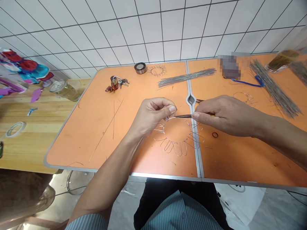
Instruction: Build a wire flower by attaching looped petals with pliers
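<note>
A thin wire ring with several petal-like loops around it is held just over the orange table. My left hand pinches its upper left edge between thumb and fingers. My right hand is wrapped round a pair of pliers, whose dark narrow tips point left. Those tips reach the ring's upper edge, close to my left thumb. Most of the plier handles are hidden in my palm; whether the jaws grip a wire I cannot tell. Two loose straight wires lie to the left.
Wire bundles lie at the back, with another bundle at right. A tape roll, a finished-looking wire ring and keys sit near the tiled wall. A metal seam crosses the orange table.
</note>
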Motion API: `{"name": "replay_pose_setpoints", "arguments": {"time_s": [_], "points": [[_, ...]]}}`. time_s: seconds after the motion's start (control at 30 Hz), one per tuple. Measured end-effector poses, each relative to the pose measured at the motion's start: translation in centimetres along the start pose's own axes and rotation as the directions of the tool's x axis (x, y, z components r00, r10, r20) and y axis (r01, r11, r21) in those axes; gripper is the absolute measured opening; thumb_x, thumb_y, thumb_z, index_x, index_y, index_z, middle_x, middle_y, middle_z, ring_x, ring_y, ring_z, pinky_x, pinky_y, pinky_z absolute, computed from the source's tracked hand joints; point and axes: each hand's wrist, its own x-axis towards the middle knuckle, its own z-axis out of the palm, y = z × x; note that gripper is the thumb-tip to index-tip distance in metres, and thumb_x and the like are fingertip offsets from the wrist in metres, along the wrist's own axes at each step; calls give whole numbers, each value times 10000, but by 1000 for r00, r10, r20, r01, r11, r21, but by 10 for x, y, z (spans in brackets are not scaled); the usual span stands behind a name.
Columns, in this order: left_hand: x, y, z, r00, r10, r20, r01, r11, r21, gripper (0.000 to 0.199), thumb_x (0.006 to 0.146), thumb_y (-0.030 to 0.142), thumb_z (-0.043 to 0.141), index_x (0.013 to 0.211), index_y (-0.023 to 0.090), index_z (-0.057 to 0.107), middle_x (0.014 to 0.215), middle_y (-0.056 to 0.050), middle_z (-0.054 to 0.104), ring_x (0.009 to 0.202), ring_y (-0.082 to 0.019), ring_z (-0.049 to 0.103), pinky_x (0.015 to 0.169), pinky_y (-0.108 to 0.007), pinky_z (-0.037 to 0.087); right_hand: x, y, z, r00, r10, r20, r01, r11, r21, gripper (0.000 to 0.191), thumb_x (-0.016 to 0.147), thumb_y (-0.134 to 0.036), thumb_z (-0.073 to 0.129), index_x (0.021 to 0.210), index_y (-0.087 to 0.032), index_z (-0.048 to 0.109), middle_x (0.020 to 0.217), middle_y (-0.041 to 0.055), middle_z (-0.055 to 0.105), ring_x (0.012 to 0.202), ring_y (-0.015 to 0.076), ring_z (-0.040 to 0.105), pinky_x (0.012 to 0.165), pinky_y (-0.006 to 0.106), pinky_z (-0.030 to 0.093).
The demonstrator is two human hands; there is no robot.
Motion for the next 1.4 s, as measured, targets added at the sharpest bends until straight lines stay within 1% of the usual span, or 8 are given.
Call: {"name": "replay_pose_setpoints", "arguments": {"time_s": [0.23, 0.5, 0.63, 0.8, 0.9, 1.07, 1.2, 1.4], "points": [[0, 0, 1, 1000, -10, -19, 10, 1000, 18, 371, 789, 543, 1012, 773, 214, 843, 690, -25, 719, 618, -120, 591, 594, -270, 491, 0, -1, 3, 1000, -1, 10, 1, 1000, 10, 514, 1106, -522, 465, 680, -234, 471, 599, -19, 510, 581, 163, 468, 642, 368, 285], [-1, -1, 0, 1000, -8, -26, 7, 1000, -18, 333, 806, 497, 1012, 776, 208, 848, 698, -21, 734, 622, -105, 607, 600, -244, 502, -9, 16, 5, 997, -27, -72, 28, 1000, 8, 514, 1145, -584, 395, 821, -249, 612, 788, 29, 682, 713, 214, 592, 667, 366, 348], [0, 0, -1, 996, 8, -90, -11, 999, -33, 318, 809, 480, 1011, 782, 211, 845, 714, -17, 752, 630, -102, 622, 603, -231, 518, -30, 45, 32, 966, 39, -257, -72, 990, -118, 452, 1135, -559, 442, 919, -259, 702, 955, 86, 756, 804, 255, 650, 669, 386, 359], [2, -2, 0, 991, 4, -133, -6, 1000, -13, 338, 800, 509, 1006, 785, 214, 841, 748, -26, 772, 641, -109, 630, 609, -237, 527, -47, 66, 73, 976, -46, -215, -47, 912, -408, 421, 1122, -458, 500, 870, -239, 757, 983, 141, 772, 935, 323, 692, 748, 437, 400], [2, -5, 1, 990, 1, -142, 0, 1000, 3, 352, 798, 529, 1001, 784, 218, 839, 756, -31, 775, 652, -120, 642, 604, -244, 526, -47, 58, 72, 954, -50, -297, -35, 960, -276, 363, 1094, -452, 547, 1034, -213, 815, 1122, 152, 799, 1061, 359, 728, 837, 469, 471], [1, -12, 4, 993, 11, -117, -11, 1000, 1, 314, 825, 488, 998, 798, 215, 844, 771, -29, 775, 662, -109, 630, 617, -229, 510, -28, 10, 46, 838, 202, -507, -37, 948, 317, 358, 1094, -467, 581, 1184, -226, 829, 1181, 86, 830, 1084, 281, 763, 938, 426, 539], [0, -16, 8, 993, 14, -117, -13, 1000, 12, 316, 839, 489, 989, 810, 211, 844, 766, -26, 765, 666, -114, 623, 620, -234, 504, -5, -16, 51, 883, 69, -465, 88, 948, 307, 194, 1031, -354, 682, 1086, -214, 803, 1006, 55, 814, 940, 242, 745, 856, 396, 522], [-2, -15, 11, 995, -8, -99, 10, 1000, 23, 339, 851, 508, 968, 817, 202, 826, 811, -31, 781, 707, -130, 661, 681, -254, 554, 6, -14, 67, 847, 39, -530, 147, 941, 304, 202, 995, -160, 621, 813, -235, 664, 716, -14, 573, 679, 168, 528, 676, 354, 395]]}}
